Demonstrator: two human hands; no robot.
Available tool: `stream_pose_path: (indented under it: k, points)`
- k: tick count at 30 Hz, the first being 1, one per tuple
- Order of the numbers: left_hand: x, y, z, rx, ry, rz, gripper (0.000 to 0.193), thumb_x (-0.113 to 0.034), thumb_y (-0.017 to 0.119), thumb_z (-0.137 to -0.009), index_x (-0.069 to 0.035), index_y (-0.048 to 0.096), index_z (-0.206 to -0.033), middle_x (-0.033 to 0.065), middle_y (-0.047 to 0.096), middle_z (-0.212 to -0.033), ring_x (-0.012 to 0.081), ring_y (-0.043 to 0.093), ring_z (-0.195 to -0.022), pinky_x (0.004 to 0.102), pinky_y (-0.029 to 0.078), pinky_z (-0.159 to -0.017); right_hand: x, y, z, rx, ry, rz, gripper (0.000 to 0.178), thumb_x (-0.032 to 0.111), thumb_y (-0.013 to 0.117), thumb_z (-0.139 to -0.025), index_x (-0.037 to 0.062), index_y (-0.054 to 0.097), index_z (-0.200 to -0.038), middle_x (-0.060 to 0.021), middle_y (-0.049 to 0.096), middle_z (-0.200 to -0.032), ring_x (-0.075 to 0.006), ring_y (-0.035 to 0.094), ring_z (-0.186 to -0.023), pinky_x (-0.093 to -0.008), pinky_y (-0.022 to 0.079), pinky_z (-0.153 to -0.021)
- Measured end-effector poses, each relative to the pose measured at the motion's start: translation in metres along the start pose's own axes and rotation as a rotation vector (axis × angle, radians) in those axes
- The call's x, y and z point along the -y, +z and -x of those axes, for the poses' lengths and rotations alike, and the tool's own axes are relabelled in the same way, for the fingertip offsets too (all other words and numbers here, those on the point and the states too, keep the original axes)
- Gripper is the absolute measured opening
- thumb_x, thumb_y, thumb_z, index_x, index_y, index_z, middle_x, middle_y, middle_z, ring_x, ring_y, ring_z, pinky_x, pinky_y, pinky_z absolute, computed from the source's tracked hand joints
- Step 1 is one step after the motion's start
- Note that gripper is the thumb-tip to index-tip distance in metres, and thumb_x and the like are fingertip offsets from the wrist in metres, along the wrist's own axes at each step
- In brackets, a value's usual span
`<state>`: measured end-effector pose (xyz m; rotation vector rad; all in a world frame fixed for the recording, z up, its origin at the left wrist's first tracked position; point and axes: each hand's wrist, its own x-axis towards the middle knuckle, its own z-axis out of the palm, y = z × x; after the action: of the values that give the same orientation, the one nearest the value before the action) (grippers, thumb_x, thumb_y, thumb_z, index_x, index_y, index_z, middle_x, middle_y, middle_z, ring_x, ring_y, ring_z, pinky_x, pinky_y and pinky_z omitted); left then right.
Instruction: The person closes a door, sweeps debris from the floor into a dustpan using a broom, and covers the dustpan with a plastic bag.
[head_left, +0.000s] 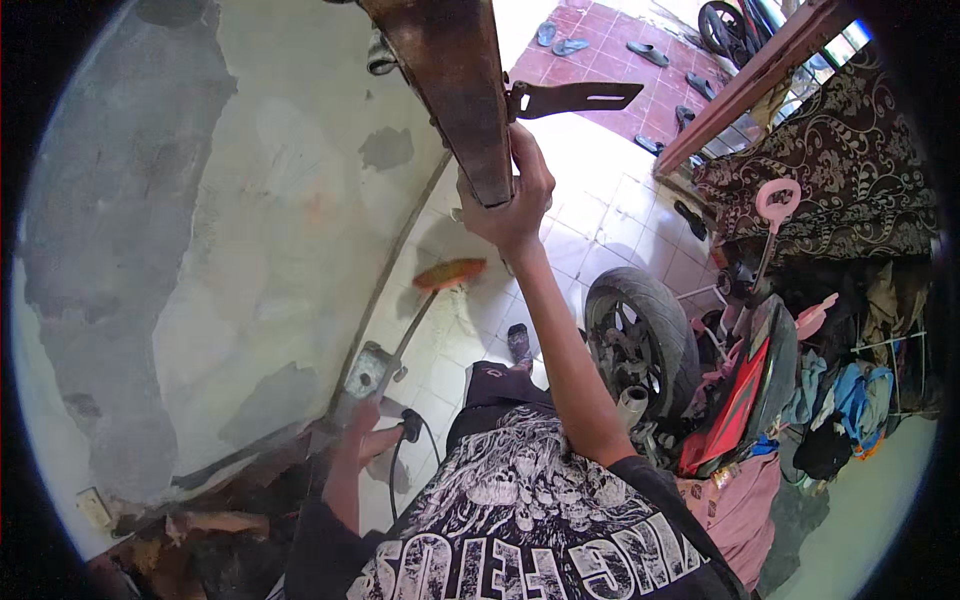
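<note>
My right hand, arm stretched forward, is closed round the narrow end of a tapered, rusty brown metal part. A flat slotted bracket sticks out from its right side. Lower and to the left, my left hand is blurred and partly hidden. It appears closed on a corded tool with a grey body. From that body a thin rod runs up to a flat, oblong orange head, held apart from the metal part. A black cord hangs beside my left hand.
A patched plaster wall rises on the left. On the right stand a motorcycle wheel, a red and black fairing and piled clothes. Several sandals lie on red tiles beyond the doorway. A patterned curtain hangs at right.
</note>
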<state>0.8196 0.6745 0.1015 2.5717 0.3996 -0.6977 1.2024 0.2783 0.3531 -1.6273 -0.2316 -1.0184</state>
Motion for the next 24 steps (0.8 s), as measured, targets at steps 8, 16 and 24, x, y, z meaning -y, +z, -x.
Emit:
stream_pose_path:
  k: [8,16,24]
  points:
    - [0.006,0.032,-0.019,-0.220,0.357,-0.404,0.026,-0.021,0.052,-0.084,-0.005,0.058,-0.104,0.0188,0.061,-0.088,0.0342,0.061,-0.084,0.0454,0.048,-0.070,-0.001,0.001,0.003,0.095,0.076,0.006,0.047,0.010,0.067,-0.061,-0.0031,0.054,-0.105,-0.0164,0.061,-0.085,-0.0260,0.062,-0.076,-0.0320,0.048,-0.070]
    - [-0.099,0.048,-0.184,-0.402,0.356,-0.024,0.031,-0.009,0.045,-0.084,-0.003,0.053,-0.113,0.0181,0.062,-0.086,0.0326,0.062,-0.074,0.0436,0.050,-0.063,-0.004,-0.003,0.007,0.153,0.042,-0.118,0.036,0.011,0.069,-0.063,-0.0038,0.058,-0.093,-0.0078,0.064,-0.076,-0.0117,0.059,-0.068,-0.0267,0.047,-0.065]
    - [-0.136,0.046,-0.226,-0.277,0.106,-0.286,0.037,-0.015,0.040,-0.090,-0.003,0.046,-0.124,0.0160,0.061,-0.076,0.0309,0.063,-0.070,0.0422,0.052,-0.060,-0.004,0.003,0.020,0.178,-0.025,-0.147,0.038,0.005,0.073,-0.065,-0.0031,0.049,-0.093,-0.0089,0.059,-0.078,-0.0169,0.058,-0.068,-0.0307,0.046,-0.066]
